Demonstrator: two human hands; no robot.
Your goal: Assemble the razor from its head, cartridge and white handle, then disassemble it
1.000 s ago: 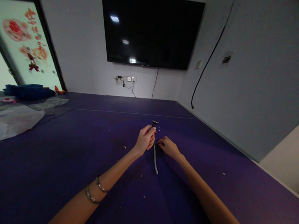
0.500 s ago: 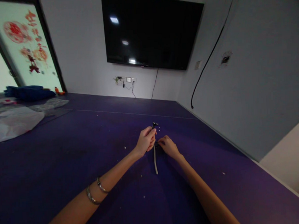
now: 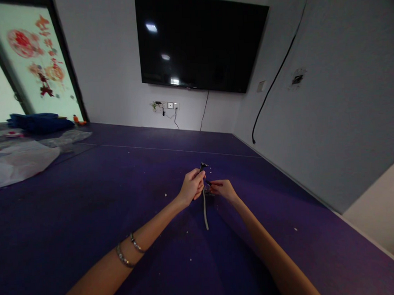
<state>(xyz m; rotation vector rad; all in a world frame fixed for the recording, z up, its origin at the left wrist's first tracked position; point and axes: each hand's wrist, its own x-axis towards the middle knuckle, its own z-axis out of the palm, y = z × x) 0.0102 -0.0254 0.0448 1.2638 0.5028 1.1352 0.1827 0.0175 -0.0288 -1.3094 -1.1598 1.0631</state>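
My left hand [image 3: 191, 187] is closed around a slim black piece with small shiny metal parts at its top end [image 3: 203, 165]; what exactly it is stays too small to tell. Below that fist a grey cable [image 3: 206, 215] hangs or lies towards me, and its join to the black piece is hidden by the fingers. Just to the right, my right hand [image 3: 224, 189] pinches a small dark item [image 3: 208, 182] between thumb and fingers, its tip close to the left hand. Under the right fingertips lie some small dark bits [image 3: 209, 194] on the purple surface [image 3: 136, 186].
Tiny white scraps [image 3: 165, 195] are scattered over the purple surface. Clear plastic sheeting [image 3: 22, 161] and a dark blue cloth [image 3: 39, 122] lie at far left. A black cable [image 3: 273, 86] dangles along the right wall. A television [image 3: 201, 41] hangs above wall sockets [image 3: 170, 105].
My right hand has lifted slightly, and the small dark item now shows between its fingertips. The dark bits beneath it have become more visible. My left hand has barely moved.
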